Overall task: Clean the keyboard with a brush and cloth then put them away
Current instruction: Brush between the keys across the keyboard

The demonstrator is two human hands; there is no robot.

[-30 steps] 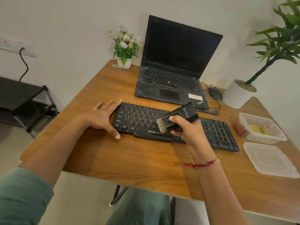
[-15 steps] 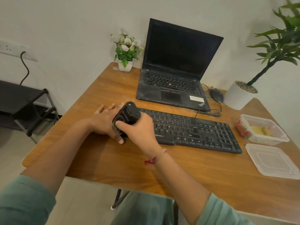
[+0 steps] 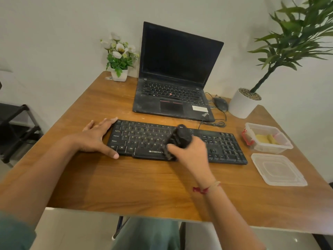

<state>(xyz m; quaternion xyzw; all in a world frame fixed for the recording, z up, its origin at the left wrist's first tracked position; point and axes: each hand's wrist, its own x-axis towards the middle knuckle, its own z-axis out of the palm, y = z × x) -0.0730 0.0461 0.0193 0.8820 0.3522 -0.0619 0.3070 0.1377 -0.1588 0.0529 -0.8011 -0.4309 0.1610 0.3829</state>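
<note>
Head view: the right hand (image 3: pixel 191 153) curls its fingers round a black brush (image 3: pixel 180 137) over the middle keys of the keyboard (image 3: pixel 225 147), which lies across the middle of the worktop (image 3: pixel 144 186). The left hand (image 3: pixel 95 136) lies flat, fingers straight, bracing the keyboard's left end. Brushing is under way; the next move probably calls for sweeping the right-hand keys.

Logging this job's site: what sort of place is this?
Probably a home or small-office desk: open black laptop, black corded keyboard on a brown wooden table, and a white-potted green plant.
</note>
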